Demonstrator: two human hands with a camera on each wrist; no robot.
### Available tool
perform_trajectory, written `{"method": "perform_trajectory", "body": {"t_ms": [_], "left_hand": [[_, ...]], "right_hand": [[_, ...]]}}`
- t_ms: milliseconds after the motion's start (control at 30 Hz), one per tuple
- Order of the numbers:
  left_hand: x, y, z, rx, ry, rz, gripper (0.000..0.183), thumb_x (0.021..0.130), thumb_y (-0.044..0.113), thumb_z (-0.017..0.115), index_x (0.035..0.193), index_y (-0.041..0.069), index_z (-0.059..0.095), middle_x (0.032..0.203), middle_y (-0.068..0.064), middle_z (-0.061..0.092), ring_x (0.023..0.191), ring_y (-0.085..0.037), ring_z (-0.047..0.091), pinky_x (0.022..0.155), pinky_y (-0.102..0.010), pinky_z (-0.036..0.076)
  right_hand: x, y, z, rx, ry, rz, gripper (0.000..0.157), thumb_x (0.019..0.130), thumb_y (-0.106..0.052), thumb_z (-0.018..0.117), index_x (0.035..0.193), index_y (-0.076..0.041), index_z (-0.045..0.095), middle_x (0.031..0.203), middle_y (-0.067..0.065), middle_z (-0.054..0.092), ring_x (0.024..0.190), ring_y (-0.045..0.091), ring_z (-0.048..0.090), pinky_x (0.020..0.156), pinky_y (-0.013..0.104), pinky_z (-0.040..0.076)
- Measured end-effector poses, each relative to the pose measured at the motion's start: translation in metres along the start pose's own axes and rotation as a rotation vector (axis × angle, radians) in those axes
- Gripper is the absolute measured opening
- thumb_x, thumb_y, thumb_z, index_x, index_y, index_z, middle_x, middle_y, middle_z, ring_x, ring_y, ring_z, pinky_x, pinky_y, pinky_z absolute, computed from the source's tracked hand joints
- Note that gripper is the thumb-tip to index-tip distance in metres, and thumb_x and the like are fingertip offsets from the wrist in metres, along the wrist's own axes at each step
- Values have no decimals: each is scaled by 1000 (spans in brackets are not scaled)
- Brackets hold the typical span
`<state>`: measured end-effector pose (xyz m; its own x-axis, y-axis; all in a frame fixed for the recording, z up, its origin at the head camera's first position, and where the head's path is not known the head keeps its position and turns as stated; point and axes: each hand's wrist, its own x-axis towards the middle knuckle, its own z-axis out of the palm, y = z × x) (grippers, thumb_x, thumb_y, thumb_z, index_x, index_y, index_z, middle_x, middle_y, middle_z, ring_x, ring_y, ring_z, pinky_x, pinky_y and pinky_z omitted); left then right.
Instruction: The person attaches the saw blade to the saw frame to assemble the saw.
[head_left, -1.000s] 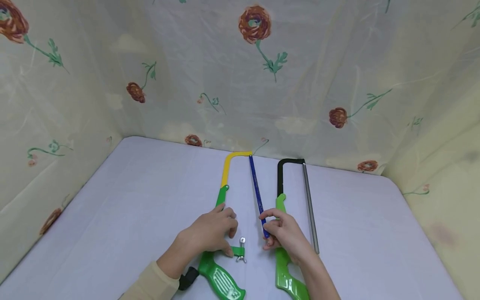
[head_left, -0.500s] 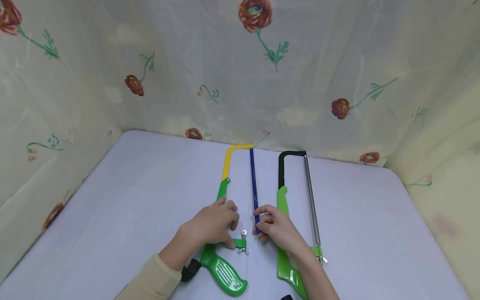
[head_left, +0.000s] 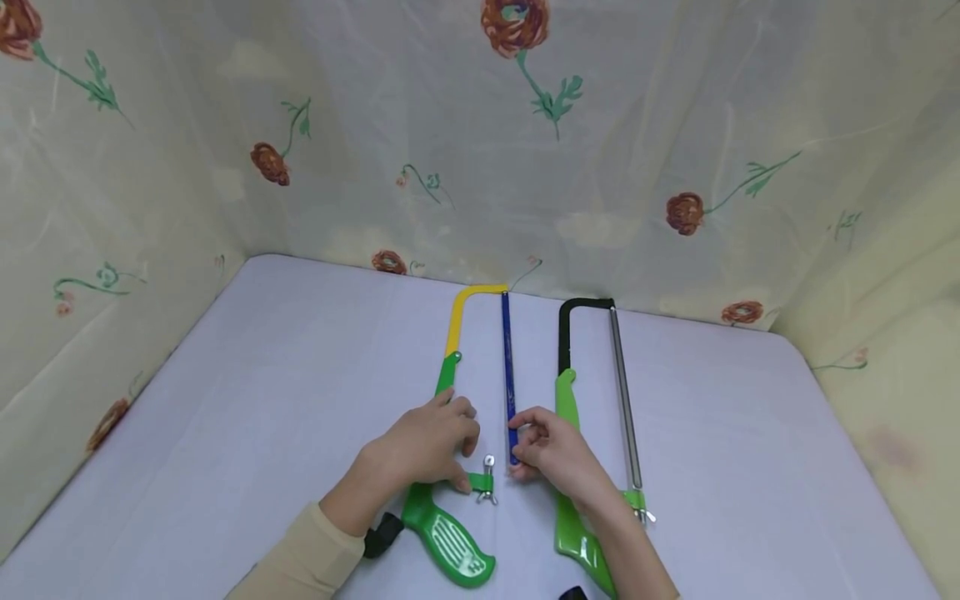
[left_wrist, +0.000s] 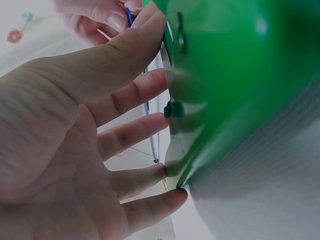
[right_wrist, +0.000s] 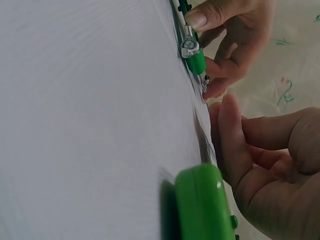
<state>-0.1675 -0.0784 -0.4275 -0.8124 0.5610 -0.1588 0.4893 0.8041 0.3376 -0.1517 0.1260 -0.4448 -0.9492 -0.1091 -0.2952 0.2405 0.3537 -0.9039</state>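
The right hand (head_left: 551, 454) pinches the blue blade (head_left: 508, 358), while the left hand (head_left: 429, 442), fingers apart, touches the yellow-and-green saw frame (head_left: 446, 375).

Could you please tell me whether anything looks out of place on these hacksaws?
Yes: the slim blue blade looks unhooked at its near end, in the right hand, apart from the silver metal pin of the yellow-and-green hacksaw. The straight grey blade alongside appears attached at both ends.
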Motion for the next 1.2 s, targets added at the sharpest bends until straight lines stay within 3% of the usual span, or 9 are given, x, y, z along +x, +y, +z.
{"method": "perform_trajectory", "body": {"t_ms": [433,1200], "left_hand": [[0,0,-3,-16,-9,-1,30,70,39,89,82,24,65,138,0,56,149,-40,29,109,-47,47],[0,0,-2,-27,-24,-10,30,71,36,89,82,23,65,138,0,56,150,-39,28,112,-48,44]], "right_hand": [[1,-2,6,16,-33,-43,35,87,8,62,121,3,58,82,9,59,65,16,65,61,26,59],[2,1,10,22,-110,-74,37,90,3,58,127,5,55,88,10,61,70,17,62,63,27,57]]}}
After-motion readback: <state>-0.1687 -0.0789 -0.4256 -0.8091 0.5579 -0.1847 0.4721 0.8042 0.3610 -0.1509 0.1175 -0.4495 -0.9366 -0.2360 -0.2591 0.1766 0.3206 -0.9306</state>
